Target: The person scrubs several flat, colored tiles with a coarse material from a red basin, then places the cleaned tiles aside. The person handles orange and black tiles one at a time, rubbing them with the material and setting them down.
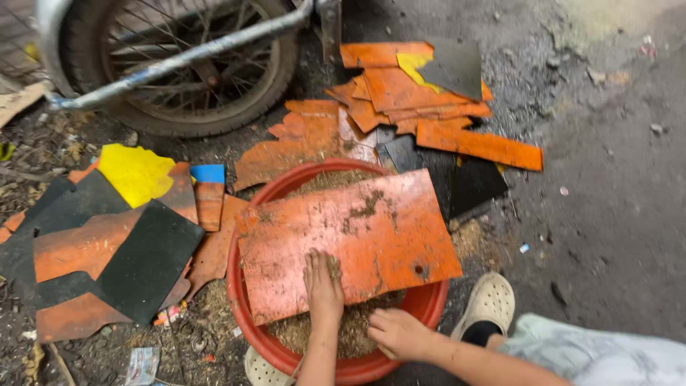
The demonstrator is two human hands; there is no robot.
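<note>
Here, left hand [323, 284] flat, fingers spread, on orange board [348, 239] lying crosswise over red basin [246, 314]. Right hand [397, 332] nr its lower edge, loosely curled, grasp unclear.

Single head cam, looking steeply down and slightly forward from above a crouched person. Close range: red basin [246, 300] sits bottom-centre, clipped by the lower edge, forearms entering from the bottom. The person's own clog [490, 302] and knee show bottom right. Top of frame reaches a spoked wheel [182, 64] and metal bar [179, 57] upper left, dirt ground at right. No second view, so no overlap.
</note>
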